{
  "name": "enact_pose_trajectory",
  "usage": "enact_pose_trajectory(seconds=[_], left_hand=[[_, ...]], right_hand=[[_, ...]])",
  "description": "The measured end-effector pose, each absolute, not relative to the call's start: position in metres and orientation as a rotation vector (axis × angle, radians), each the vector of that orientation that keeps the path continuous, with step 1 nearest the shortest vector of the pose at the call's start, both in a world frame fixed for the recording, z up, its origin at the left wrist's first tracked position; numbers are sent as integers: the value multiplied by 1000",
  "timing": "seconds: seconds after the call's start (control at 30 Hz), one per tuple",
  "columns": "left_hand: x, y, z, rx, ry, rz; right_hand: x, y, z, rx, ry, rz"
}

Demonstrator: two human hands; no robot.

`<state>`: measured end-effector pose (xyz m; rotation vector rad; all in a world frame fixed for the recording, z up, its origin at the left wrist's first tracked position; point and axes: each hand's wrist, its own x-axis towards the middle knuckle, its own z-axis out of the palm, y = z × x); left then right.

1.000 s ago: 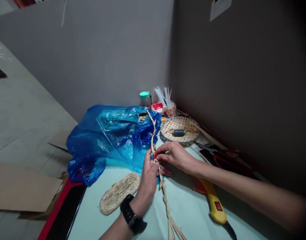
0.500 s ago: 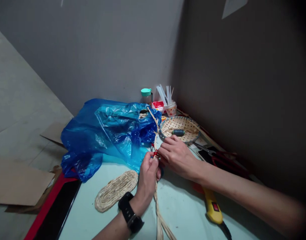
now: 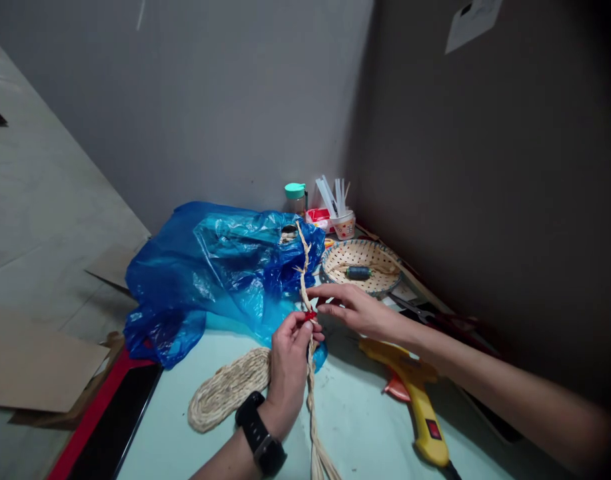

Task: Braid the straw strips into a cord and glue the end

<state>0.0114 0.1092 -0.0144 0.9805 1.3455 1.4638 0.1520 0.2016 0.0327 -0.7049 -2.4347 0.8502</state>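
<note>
My left hand (image 3: 289,363), with a black watch on its wrist, pinches a braided cord of pale straw-like fibre (image 3: 311,393) at a small red tie (image 3: 310,315). Above the tie the braid's frayed end points up, while loose strands hang toward the bottom edge. My right hand (image 3: 358,311) hovers just right of the braid, its index finger and thumb apart, holding nothing visible; I cannot tell whether the index fingertip touches the cord. Partly behind my left hand lies a flat oval coiled piece of the same fibre (image 3: 225,393).
A yellow hot glue gun (image 3: 422,413) lies under my right forearm. Behind sit a blue plastic bag (image 3: 220,267), a woven basket (image 3: 330,267) with a dark thread spool (image 3: 358,273), a paper cup (image 3: 344,227) of glue sticks and a green-lidded jar (image 3: 295,193). Scissors lie on the right.
My right hand has let go of the red tie and moved slightly away, its fingers opening. My left hand keeps its pinch. The view has shifted slightly, showing more of the glue gun.
</note>
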Motion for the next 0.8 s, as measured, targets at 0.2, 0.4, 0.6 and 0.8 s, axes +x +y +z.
enact_pose_trajectory(seconds=[0.2, 0.4, 0.6, 0.8], left_hand=[[13, 108, -17, 961, 1404, 1464], [9, 109, -19, 978, 1456, 1504], [10, 109, -21, 971, 1442, 1516], [12, 109, -21, 907, 1409, 1501]], right_hand=[[144, 203, 31, -674, -2483, 897], [140, 183, 27, -804, -2467, 551], [138, 177, 21, -712, -2560, 252], [137, 177, 19, -681, -2615, 96]])
